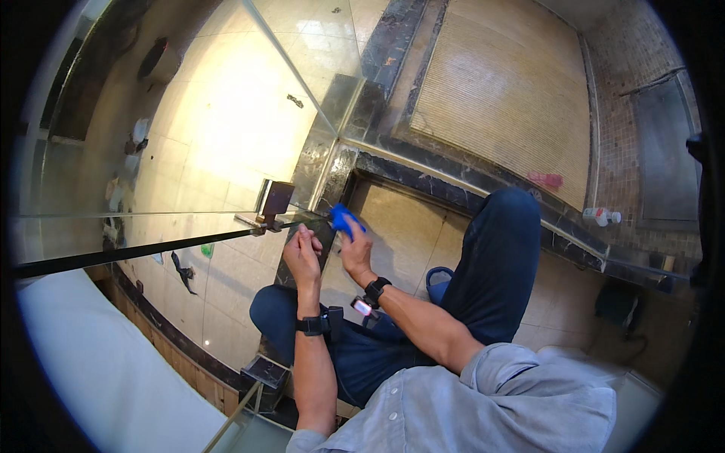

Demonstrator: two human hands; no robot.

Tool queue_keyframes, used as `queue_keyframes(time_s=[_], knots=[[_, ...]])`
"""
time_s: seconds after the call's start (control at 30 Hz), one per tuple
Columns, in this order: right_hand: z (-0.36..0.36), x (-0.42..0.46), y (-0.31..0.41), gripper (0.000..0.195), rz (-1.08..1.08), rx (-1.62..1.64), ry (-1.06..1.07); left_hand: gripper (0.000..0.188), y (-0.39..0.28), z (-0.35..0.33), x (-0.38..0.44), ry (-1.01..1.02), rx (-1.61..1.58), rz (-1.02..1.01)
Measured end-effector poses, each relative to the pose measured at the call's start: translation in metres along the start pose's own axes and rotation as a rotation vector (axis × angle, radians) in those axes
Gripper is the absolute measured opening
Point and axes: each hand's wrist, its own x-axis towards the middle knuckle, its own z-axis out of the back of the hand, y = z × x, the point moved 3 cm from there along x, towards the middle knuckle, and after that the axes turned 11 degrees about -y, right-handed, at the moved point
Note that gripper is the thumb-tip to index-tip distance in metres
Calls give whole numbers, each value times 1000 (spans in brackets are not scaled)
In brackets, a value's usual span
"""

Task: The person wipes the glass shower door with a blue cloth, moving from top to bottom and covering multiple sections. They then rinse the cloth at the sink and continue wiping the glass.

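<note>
My right hand (357, 256) grips a blue object (343, 219), perhaps a handheld tool; its exact kind is unclear. A thin dark part seems to reach from its far end towards the door's edge. Close by on the left, my left hand (304, 253) has its thumb and fingers curled together, just below the end of the glass door (170, 249). Whether anything is pinched there I cannot tell. A dark metal hinge (276, 198) clamps the glass a little left of my hands. Beyond lies the corner of a black marble curb (338, 167).
A fixed glass panel (300, 73) rises past the hinge. Right of it, a ribbed shower floor (504, 96) holds a pink item (545, 180). A plastic bottle (601, 216) lies near the tiled wall. Black scraps (183, 272) litter the floor behind the door. White bedding-like fabric (107, 362) fills the lower left.
</note>
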Motion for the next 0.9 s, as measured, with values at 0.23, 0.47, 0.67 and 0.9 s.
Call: queue_keyframes(time_s=[0.23,0.47,0.67,0.9], knots=[[-52,60,-18,53,-540,235,-124,48,-4,7,-10,-9,58,-36],[-97,106,-98,68,-1102,461,-180,48,-4,17,-24,-54,115,-66],[-117,85,-127,63,-1025,357,-269,46,-12,9,-20,-34,101,-112],[-73,36,-46,44,-841,160,-225,45,-28,-13,-27,-81,-15,-113]])
